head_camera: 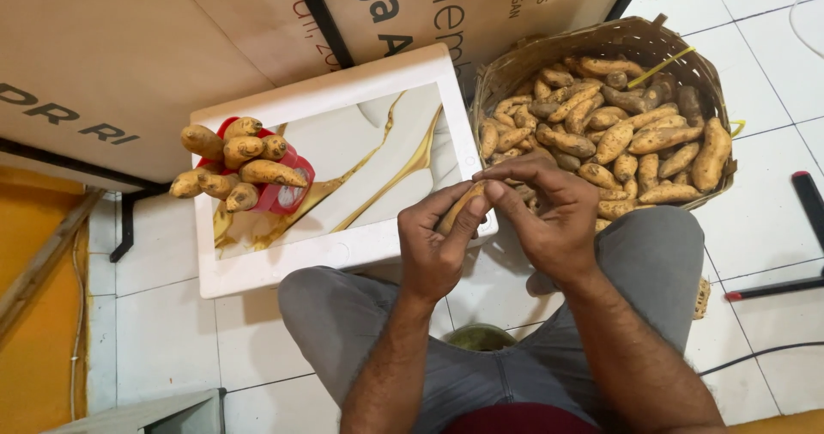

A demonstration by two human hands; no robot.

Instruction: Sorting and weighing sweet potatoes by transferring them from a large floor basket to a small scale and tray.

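White-tiled floor beside a heaped basket (687,48): both hands (502,228) closed on one sweet potato (457,209), mid-handling, likely red tray (287,195) next.

bare tray (378,142) surface lies open ahead of the hands; a red bowl (287,189) heaped with tubers blocks its left end, a full basket (524,60) crowds the right.
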